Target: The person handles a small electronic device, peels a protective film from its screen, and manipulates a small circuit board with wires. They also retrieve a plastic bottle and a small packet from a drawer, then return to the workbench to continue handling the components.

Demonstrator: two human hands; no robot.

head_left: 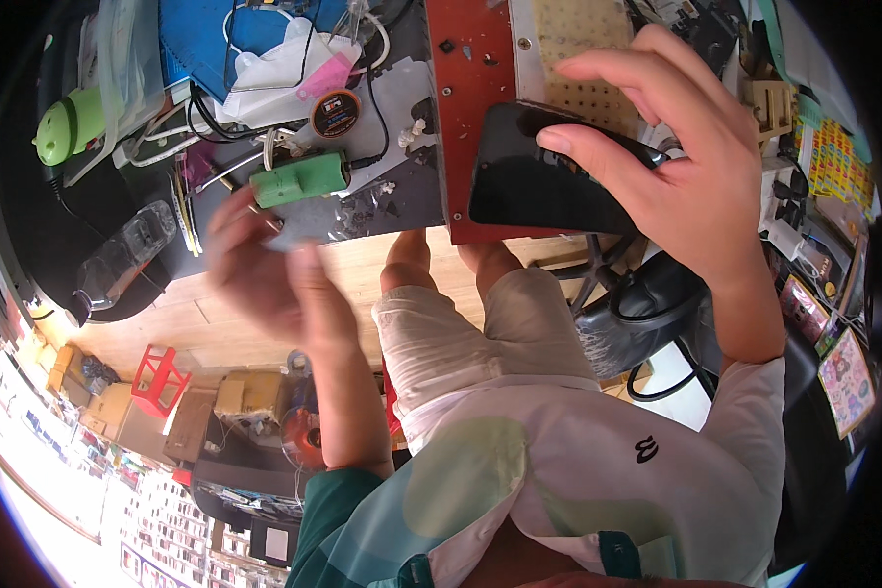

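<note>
A black smartphone point(549, 167) lies with its dark glossy face up at the edge of a red work board point(475, 88). My right hand point(671, 147) is over the phone's right end, thumb stretched across it and the other fingers spread apart. Something small and shiny shows beside the base of the thumb, too little of it to name. My left hand point(274, 279) is smeared by motion in front of the bench edge, and its fingers cannot be made out. Closest to it is a green cylindrical tool point(299, 179) with a black cable.
On the dark bench point(416, 201) lie dark scraps, a round tin point(335, 114), cables and a white mask-like item point(289, 64). A clear plastic bottle point(127, 255) and a green figurine point(69, 127) are at left. A perforated tan pad point(583, 98) adjoins the board. A black chair point(647, 304) stands at right.
</note>
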